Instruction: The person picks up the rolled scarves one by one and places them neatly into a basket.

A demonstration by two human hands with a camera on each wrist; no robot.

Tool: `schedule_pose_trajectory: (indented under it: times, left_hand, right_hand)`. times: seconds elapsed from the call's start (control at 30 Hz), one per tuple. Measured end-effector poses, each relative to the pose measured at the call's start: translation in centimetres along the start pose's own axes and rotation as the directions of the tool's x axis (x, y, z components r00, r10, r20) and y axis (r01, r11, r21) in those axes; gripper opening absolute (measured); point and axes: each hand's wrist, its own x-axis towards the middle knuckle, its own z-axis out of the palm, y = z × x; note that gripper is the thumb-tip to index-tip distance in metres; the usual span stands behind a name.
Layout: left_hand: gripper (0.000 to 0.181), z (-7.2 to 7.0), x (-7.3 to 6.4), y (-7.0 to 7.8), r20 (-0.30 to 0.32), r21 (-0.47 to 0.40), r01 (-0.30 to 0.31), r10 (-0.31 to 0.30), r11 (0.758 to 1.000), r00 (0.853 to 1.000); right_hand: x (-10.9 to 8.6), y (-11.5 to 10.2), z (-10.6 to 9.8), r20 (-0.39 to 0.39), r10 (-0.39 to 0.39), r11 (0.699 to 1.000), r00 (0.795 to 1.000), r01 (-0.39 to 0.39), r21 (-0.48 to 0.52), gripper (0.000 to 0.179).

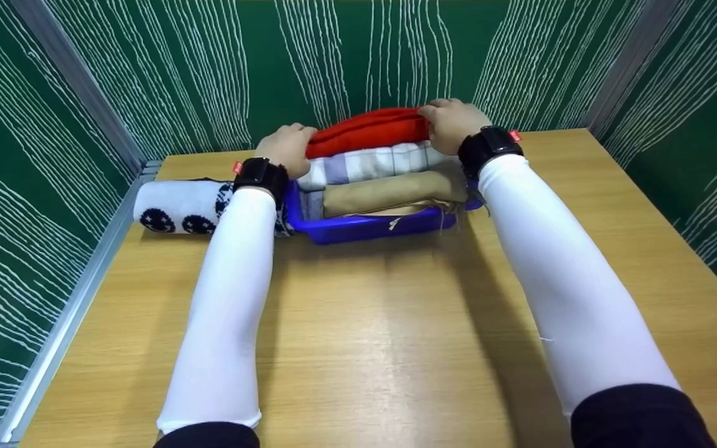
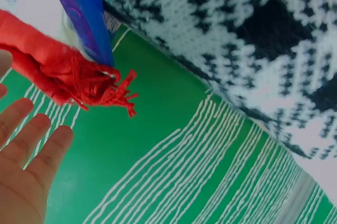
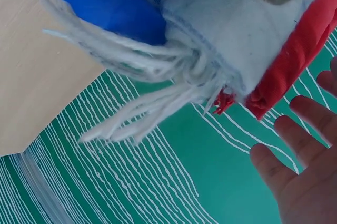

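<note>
A blue plastic basket (image 1: pixel 374 229) holds several folded scarves in a row. At its back lies a red fringed scarf (image 1: pixel 371 132), then a pale checked scarf (image 1: pixel 377 163) and a tan scarf (image 1: pixel 396 191). My left hand (image 1: pixel 285 149) is at the left end of the red scarf, its fingers (image 2: pixel 47 139) extended beside the cloth in the left wrist view. At the opposite end is my right hand (image 1: pixel 455 124). In the right wrist view its fingers (image 3: pixel 300 139) are spread and loosely straight beside the red cloth. Pale fringe (image 3: pixel 158 76) hangs over the basket's edge there.
A rolled white-and-black knitted piece (image 1: pixel 178 202) lies on the wooden table (image 1: pixel 358 323) left of the basket, partly behind my left forearm. Green walls (image 1: pixel 383 56) with white wavy lines stand behind and at both sides. A metal rail (image 1: pixel 72 311) runs along the left edge.
</note>
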Motion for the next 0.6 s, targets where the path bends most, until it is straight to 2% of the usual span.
schedule_pose_trajectory:
  times: [0.33,0.6]
  left_hand:
    - [0.056,-1.0,-2.2,-0.7,-0.065,-0.013,-0.030,0.029,0.999,0.997]
    - [0.058,-1.3,-3.5,-1.8,-0.059,-0.002,-0.033,0.033,0.999,0.998]
  right_hand:
    - [-0.6,-0.1,0.1,-0.035,-0.043,0.999,0.998,0.043,-0.009,0.056]
    - [-1.4,-1.5,0.0,-0.083,-0.065,0.998,0.994,0.066,0.013,0.055]
